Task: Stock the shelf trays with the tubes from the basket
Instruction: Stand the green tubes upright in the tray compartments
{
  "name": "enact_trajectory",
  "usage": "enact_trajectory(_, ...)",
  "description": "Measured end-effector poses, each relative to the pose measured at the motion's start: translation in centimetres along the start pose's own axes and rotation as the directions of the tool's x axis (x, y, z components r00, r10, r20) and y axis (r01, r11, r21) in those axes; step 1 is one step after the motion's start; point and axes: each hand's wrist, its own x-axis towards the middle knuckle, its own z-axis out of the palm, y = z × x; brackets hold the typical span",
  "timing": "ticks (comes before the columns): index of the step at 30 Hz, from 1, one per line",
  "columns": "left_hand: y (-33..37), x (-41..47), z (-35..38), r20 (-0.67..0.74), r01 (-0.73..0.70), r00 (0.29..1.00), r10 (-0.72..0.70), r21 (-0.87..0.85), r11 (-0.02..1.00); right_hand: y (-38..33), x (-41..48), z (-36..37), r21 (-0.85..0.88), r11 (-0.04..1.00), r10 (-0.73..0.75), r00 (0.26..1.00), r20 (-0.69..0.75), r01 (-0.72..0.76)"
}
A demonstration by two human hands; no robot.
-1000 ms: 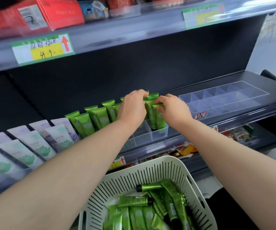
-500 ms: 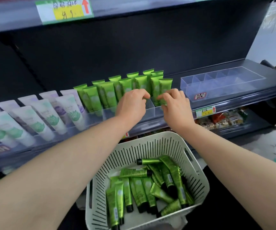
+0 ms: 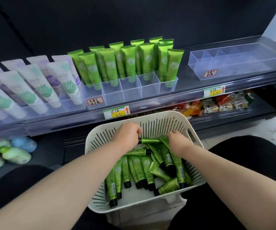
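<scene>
Tubes (image 3: pixel 139 170) for stocking lie piled loose inside the basket (image 3: pixel 150 114), caps mostly toward its near rim. Fingers (image 3: pixel 169 135) of the right hand (image 3: pixel 178 142) are curled down over the crimped end of the top tube (image 3: pixel 150 140) and appear to grasp it. Fingers (image 3: pixel 138 130) of the left hand (image 3: pixel 127 136) are curled just above that tube's black cap; whether they have closed on it cannot be confirmed. The top tube lies crosswise on the pile near the basket's far wall, so a hand at each end is the likely way to lift it without dragging its neighbours. Current step, by judgement: pick-up of the next tube.

Directly beyond the basket's far rim, the shelf tray (image 3: pixel 132 92) holds stocked tubes (image 3: pixel 129 62) upright, caps down, in its rear cells. Several front cells show no tube and are the probable destination. Up and right of the basket sits a clear tray (image 3: pixel 233 65), unfilled. Up and left of the basket stand white tubes (image 3: pixel 39 87).
</scene>
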Motion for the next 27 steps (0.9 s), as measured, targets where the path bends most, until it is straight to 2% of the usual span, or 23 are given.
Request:
enact_trajectory(4, -1.5, -0.2, 1.4, 0.088, 0.000, 0.996, 0.000, 0.006, 1.000, 0.1, 0.2, 2.4, -0.104, 0.992, 0.083, 0.980, 0.181, -0.065)
enact_trajectory(7, -2.3, -0.3, 2.2, 0.124, 0.004, 0.992, -0.003, -0.006, 1.000, -0.3, 0.2, 3.4, -0.157, 0.984, 0.111, 0.982, 0.151, -0.087)
enact_trajectory(10, -3.1, -0.3, 3.0, 0.151, 0.030, 0.988, -0.027, -0.018, 0.999, -0.9, 0.5, 3.2, -0.065, 0.997, 0.054, 0.995, 0.084, -0.049)
enact_trajectory(13, -3.5, -0.3, 3.7, 0.168, 0.046, 0.985, -0.043, -0.016, 0.999, -1.2, 1.0, 2.3, -0.008, 1.000, -0.001, 0.992, 0.129, 0.002)
enact_trajectory(17, -3.9, -0.5, 4.2, 0.161, 0.042, 0.986, -0.037, -0.030, 0.999, -0.9, 1.1, 2.0, -0.158, 0.986, -0.007, 0.968, 0.250, 0.048)
enact_trajectory(19, -4.1, -0.4, 4.2, 0.155, 0.038, 0.987, -0.034, -0.029, 0.999, -0.5, 1.0, 2.0, -0.234, 0.970, -0.005, 0.968, 0.251, 0.065)
enact_trajectory(22, -4.4, -0.4, 4.2, 0.156, 0.047, 0.987, -0.042, -0.024, 0.999, -0.6, 0.8, 1.9, -0.260, 0.961, -0.029, 0.974, 0.223, 0.088)
enact_trajectory(24, -4.8, -0.5, 4.4, 0.168, 0.049, 0.985, -0.046, -0.014, 0.999, -0.9, 0.6, 1.7, -0.242, 0.965, -0.050, 0.978, 0.201, 0.099)
enact_trajectory(27, -5.4, -0.6, 4.8, 0.200, 0.065, 0.977, -0.070, 0.030, 0.997, -1.3, 0.4, 0.8, -0.105, 0.991, -0.066, 0.980, 0.185, 0.087)
